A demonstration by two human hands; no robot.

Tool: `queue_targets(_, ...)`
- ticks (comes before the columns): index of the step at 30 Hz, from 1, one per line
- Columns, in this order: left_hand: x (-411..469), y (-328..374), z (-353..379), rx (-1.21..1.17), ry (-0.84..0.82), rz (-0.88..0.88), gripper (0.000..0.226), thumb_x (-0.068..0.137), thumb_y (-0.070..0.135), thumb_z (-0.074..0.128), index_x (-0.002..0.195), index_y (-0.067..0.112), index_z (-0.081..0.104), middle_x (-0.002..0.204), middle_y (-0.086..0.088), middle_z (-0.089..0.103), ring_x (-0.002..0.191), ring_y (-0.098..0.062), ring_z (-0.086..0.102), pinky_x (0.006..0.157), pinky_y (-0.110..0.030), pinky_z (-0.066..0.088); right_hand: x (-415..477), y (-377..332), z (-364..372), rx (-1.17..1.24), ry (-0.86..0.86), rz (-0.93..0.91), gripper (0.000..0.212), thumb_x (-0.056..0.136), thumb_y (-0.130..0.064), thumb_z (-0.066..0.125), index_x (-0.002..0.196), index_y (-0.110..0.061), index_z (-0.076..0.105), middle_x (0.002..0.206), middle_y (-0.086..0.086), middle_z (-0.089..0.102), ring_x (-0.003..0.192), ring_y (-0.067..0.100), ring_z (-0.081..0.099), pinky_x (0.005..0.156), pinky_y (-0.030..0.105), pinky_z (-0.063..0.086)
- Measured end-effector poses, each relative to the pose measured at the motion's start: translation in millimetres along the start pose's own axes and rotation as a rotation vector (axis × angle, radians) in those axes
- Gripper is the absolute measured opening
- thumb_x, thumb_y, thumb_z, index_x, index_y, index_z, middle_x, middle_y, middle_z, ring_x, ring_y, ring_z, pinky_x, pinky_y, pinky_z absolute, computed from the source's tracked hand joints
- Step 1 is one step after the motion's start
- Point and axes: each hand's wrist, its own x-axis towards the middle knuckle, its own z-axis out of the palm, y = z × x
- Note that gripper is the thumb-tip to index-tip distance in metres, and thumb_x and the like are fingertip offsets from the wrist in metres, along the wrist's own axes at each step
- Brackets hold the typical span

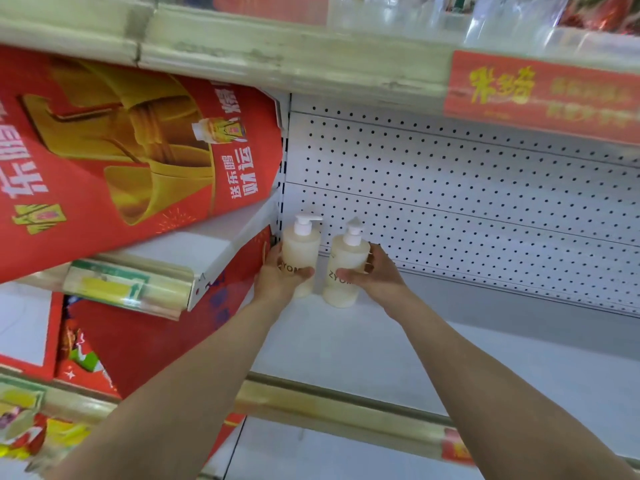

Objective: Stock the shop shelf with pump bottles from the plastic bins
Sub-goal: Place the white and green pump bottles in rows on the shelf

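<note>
A big red poster (114, 154) hangs left of the white pegboard (467, 202); a red price strip (540, 95) runs above that pegboard.

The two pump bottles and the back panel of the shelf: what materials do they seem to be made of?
Left pump bottle and right pump bottle: probably plastic, matte and semi-translucent, with cream contents showing through and opaque white pumps. Back panel: likely white-painted sheet metal, judging by its regular punched holes and thin seams.
</note>
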Motion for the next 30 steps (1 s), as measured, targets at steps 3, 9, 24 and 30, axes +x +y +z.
queue_targets(3,-12.3,13.6,-5.2,0.097,-0.005,0.029,0.087,0.075,0.021,0.085,0.147,0.019,0.037,0.132,-0.002,0.061,0.116,-0.022,0.059,0.086,-0.023,0.041,-14.3,-9.8,2.0,-0.052,0.006,0.016,0.080,0.072,-0.028,0.089,0.138,-0.026,0.046,0.131,-0.006,0.062,0.117,0.014,0.060,0.097,0.033,0.050)
queue_targets(9,-53.4,61.2,-30.1,0.288,-0.037,0.194,0.074,0.075,0.024,0.082,0.136,0.007,0.044,0.131,-0.015,0.058,0.123,-0.033,0.055,0.102,-0.042,0.045,-71.2,-61.1,-2.4,-0.310,0.250,-0.082,0.092,0.082,-0.052,0.076,0.155,-0.021,0.028,0.153,0.003,0.043,0.140,0.020,0.042,0.107,0.032,0.037)
queue_targets(24,-198.0,95.5,-188.4,0.734,0.044,0.473,0.053,0.098,0.047,0.043,0.140,0.016,0.042,0.143,-0.010,0.046,0.130,-0.035,0.040,0.102,-0.046,0.037,-258.6,-156.2,72.2,-0.700,0.302,-0.163,0.062,0.096,-0.059,0.048,0.150,-0.028,0.039,0.148,0.008,0.046,0.136,0.029,0.041,0.107,0.043,0.040)
queue_targets(30,-229.2,54.6,-224.8,0.787,-0.015,0.398,0.053,0.098,0.047,0.042,0.140,0.015,0.044,0.144,-0.011,0.045,0.130,-0.036,0.040,0.103,-0.047,0.037,-297.1,-135.9,108.1,-0.729,0.221,-0.082,0.065,0.095,-0.060,0.047,0.151,-0.027,0.037,0.147,0.010,0.046,0.138,0.030,0.039,0.104,0.042,0.038)
